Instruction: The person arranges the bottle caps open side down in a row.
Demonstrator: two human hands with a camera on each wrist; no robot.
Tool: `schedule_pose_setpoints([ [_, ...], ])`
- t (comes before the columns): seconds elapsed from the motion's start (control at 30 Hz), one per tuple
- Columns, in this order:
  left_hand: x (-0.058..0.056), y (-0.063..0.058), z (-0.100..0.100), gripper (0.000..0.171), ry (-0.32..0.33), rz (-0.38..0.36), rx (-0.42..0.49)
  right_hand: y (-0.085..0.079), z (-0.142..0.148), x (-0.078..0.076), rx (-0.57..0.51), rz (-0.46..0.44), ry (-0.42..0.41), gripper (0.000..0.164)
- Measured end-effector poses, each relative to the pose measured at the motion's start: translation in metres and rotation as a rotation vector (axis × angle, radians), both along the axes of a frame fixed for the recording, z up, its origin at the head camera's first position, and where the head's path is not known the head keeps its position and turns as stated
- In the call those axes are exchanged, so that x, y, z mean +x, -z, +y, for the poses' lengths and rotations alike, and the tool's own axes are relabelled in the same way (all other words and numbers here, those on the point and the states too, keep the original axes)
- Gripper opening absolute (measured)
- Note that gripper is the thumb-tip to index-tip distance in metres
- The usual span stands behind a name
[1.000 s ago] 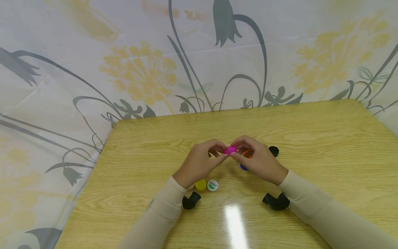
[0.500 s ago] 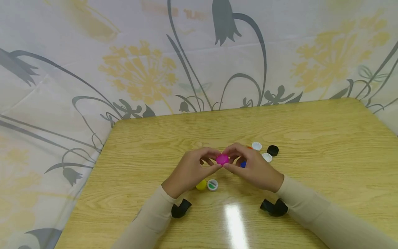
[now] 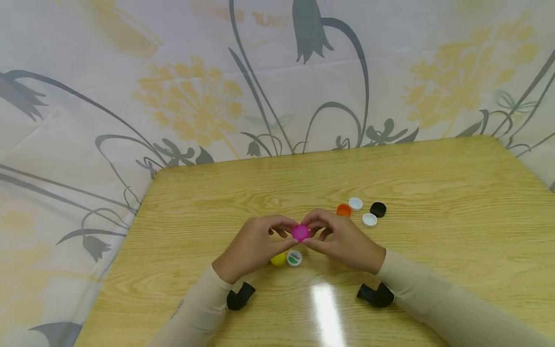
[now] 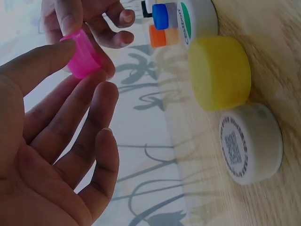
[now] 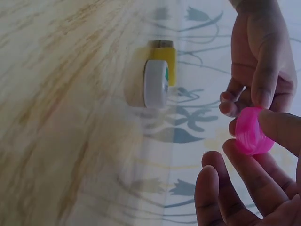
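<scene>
A pink bottle cap is pinched between both hands above the table. My left hand holds its left edge with thumb and fingers, and my right hand holds the right edge the same way. Threads show inside the pink bottle cap in the right wrist view. Below the hands stand a yellow cap and a white cap with a green mark. The left wrist view also shows a white cap with a printed code, which the left hand hides from the head camera.
Beyond the right hand lie an orange cap, two white caps and a black cap. A blue cap appears in the left wrist view. Black curved devices sit at both wrists. Flowered cloth hangs behind the wooden table.
Both hands have moved left and nearer to me with the pink bottle cap, keeping hold of it. The orange and white caps behind the right hand have come into view; the blue one is now covered.
</scene>
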State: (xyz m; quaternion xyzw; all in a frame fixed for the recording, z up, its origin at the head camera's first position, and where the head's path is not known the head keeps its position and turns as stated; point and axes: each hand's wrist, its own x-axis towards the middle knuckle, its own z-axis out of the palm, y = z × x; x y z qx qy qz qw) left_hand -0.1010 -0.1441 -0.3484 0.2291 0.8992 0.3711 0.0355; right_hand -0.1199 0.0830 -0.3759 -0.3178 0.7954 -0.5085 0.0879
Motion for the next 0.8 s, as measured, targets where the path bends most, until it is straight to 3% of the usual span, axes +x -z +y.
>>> schedule_pose_setpoints([
  [0.4, -0.005, 0.002, -0.011, 0.023, 0.036, -0.07, -0.045, 0.01, -0.013, -0.005, 0.025, -0.013, -0.012, 0.024],
  [0.8, -0.005, 0.012, 0.001, 0.023, 0.071, -0.104, -0.118, 0.012, -0.003, -0.006, 0.116, -0.017, -0.049, 0.02],
])
